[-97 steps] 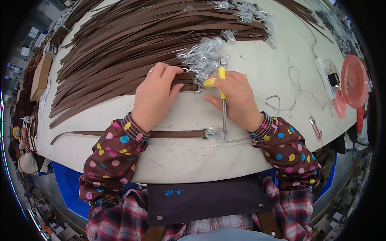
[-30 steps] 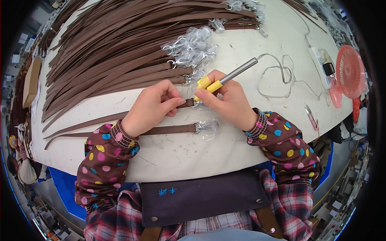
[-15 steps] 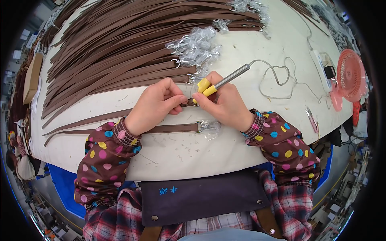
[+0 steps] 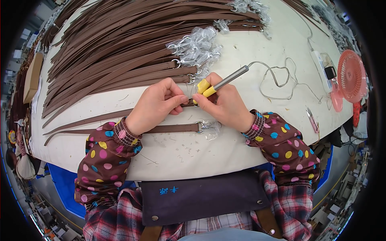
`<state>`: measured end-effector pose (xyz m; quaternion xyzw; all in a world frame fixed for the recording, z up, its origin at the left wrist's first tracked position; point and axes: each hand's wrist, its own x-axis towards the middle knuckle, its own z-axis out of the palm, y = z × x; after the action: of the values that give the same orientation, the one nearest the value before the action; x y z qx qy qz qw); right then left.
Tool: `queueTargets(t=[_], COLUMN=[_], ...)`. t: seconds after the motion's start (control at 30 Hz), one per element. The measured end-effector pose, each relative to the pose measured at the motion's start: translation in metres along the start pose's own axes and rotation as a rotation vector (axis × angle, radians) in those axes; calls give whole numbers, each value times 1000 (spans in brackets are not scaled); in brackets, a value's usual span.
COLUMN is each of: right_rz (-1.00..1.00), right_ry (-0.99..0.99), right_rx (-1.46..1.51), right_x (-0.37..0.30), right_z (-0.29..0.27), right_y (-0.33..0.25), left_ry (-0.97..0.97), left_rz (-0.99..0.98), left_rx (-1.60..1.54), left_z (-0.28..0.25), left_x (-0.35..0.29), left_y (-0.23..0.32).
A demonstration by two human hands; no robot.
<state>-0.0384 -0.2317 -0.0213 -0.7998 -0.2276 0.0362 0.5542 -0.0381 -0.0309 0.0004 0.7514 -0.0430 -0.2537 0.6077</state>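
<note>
My left hand point(image 4: 155, 102) pinches the end of a brown leather strap point(image 4: 96, 118) between thumb and fingers; the rest trails off to the left beneath the wrist. In my right hand point(image 4: 229, 106) is a corded soldering iron point(image 4: 235, 76) with a grey and yellow handle, held like a pen and slanting down to the strap end. Yellow wrapping point(image 4: 203, 85) covers a right finger. A metal ring shows by the right fingertips; the iron's tip is hidden there. Nearer to me lies a second brown strap point(image 4: 173, 128), its metal ring and hardware in clear plastic point(image 4: 211, 129).
Many brown straps point(image 4: 108, 52) lie heaped at the far left, with plastic-wrapped hardware point(image 4: 197, 46) at their right ends. The iron's cord point(image 4: 277, 82) loops toward a white power strip point(image 4: 320, 66). A pink fan point(image 4: 351, 76) and pink-handled snips point(image 4: 311, 119) are at the right.
The iron's handle has shifted very slightly left and down at its top end. Both hands keep nearly the same place and grip.
</note>
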Motion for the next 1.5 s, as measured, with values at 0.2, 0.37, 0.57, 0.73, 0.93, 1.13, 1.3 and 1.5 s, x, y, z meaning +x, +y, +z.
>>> queueTargets(t=[0.2, 0.37, 0.57, 0.73, 0.93, 1.13, 1.3, 1.5], right_rz=[5, -6, 8, 6, 12, -89, -72, -44], right_ry=[-4, -2, -15, -10, 12, 204, 197, 138], right_rx=[-12, -16, -35, -33, -12, 65, 102, 81], right_x=[0, 0, 1, 0, 0, 3, 2, 1], right_z=[0, 1, 0, 0, -2, -10, -11, -11], right_y=[1, 2, -1, 1, -3, 1, 2, -3], left_ry=[-3, -1, -1, -8, -13, -122, -110, 11], left_rz=[-4, 0, -1, -4, -7, -25, 129, 181], left_rx=[-10, -10, -7, -22, -44, 438, 617, 570], left_z=[0, 0, -1, -1, -2, 4, 1, 5], left_x=[0, 1, 1, 1, 2, 11, 23, 15], left_y=[0, -1, -3, -2, -3, 25, 19, 15])
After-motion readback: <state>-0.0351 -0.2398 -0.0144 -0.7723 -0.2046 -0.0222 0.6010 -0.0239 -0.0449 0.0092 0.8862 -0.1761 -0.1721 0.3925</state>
